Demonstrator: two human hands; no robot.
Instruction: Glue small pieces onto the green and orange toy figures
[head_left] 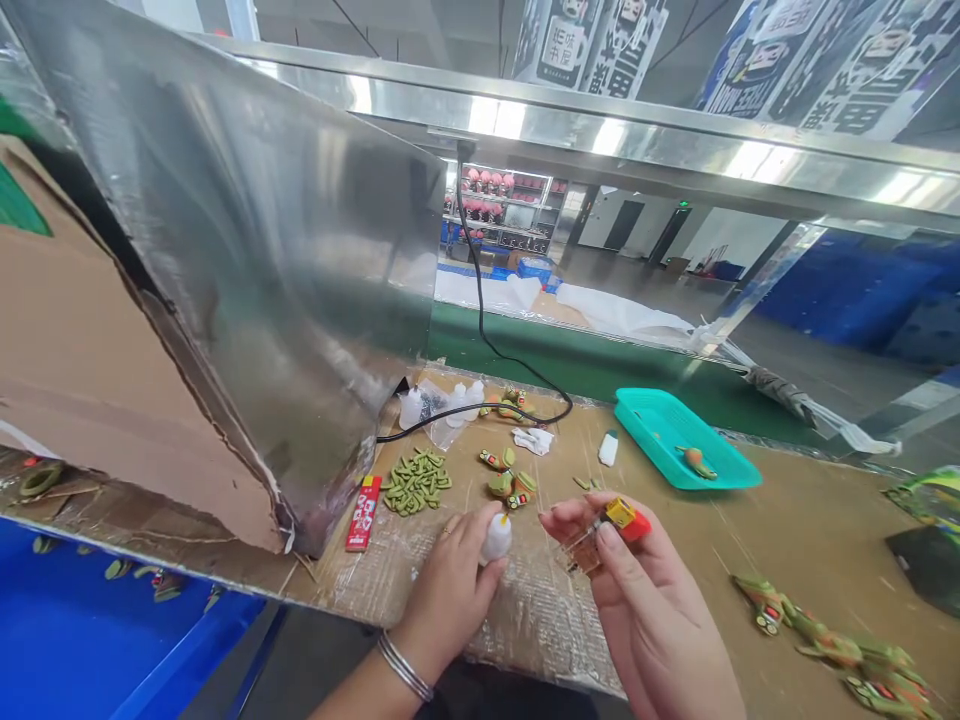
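While the left hand [456, 570] grips a white bottle [496, 541] over the surface [675, 540], the right hand [649, 595] pinches a yellow-red piece [627, 519] near it; the step seems preparation, and the next move calls for steady grip.

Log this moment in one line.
left hand: holds white plastic bottle | right hand: holds small red-and-yellow object | nearby: curved green pieces, turquoise plastic tray

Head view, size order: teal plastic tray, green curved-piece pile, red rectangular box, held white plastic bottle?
Teal plastic tray
Green curved-piece pile
Red rectangular box and held white plastic bottle: unranked, look close; fingers partly hide the bottle
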